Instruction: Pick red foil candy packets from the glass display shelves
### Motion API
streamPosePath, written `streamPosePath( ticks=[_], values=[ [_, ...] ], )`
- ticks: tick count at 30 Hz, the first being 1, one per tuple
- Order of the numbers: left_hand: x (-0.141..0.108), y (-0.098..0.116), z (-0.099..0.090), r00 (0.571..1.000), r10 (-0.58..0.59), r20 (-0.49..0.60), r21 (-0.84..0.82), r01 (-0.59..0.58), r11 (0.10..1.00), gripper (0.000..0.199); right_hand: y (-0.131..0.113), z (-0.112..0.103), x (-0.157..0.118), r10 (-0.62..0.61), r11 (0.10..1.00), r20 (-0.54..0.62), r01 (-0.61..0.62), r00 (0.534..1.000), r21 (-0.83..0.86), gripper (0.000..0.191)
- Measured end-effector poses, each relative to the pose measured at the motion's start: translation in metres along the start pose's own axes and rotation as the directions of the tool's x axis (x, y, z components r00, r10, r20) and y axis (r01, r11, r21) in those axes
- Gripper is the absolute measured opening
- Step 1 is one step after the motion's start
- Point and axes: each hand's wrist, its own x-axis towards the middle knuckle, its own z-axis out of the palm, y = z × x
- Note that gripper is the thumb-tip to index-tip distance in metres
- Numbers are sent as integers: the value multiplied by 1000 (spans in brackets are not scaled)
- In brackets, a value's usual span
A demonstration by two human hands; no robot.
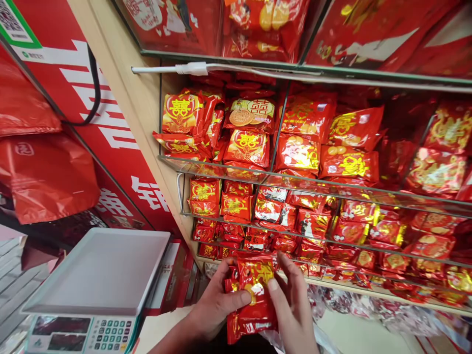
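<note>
Between my two hands, low in the middle of the head view, is a shiny red snack packet [258,312] with gold lettering. At least one more red packet shows behind its left side. My left hand [223,295] is closed on the left edge, its thumb pressed on the front. From the right, my right hand [293,300] grips the other edge, thumb also on the front. The packets hide parts of the fingers of both hands. Beyond them, glass shelves [236,170] hold many similar red packets sorted into compartments.
A scale [103,268] with a grey pan and keypad stands at the lower left. Red plastic bags [47,172] hang above it. A white cable [195,69] runs along the upper shelf. Clear plastic-wrapped goods [372,312] lie below the shelves at right.
</note>
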Motion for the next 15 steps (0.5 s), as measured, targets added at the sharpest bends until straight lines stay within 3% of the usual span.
streamPosePath(
  ticks=[2,5,8,11,15],
  values=[
    [2,-2,0,1000,25,7,29,-25,999,58,-2,-1,3,199,971,60,-205,978,123,48],
    [4,-2,-2,999,17,40,86,-20,996,56,-5,-3,7,294,920,180,-329,939,214,38],
    [2,1,-2,999,-6,33,84,3,997,58,-7,-3,8,282,917,160,-315,946,246,35],
    [-1,6,-1,999,-23,40,83,20,996,64,-5,-1,7,206,963,159,-229,966,142,35],
    [-2,5,-7,997,19,-70,267,0,964,68,6,3,2,122,987,113,-133,986,93,45]
  ],
)
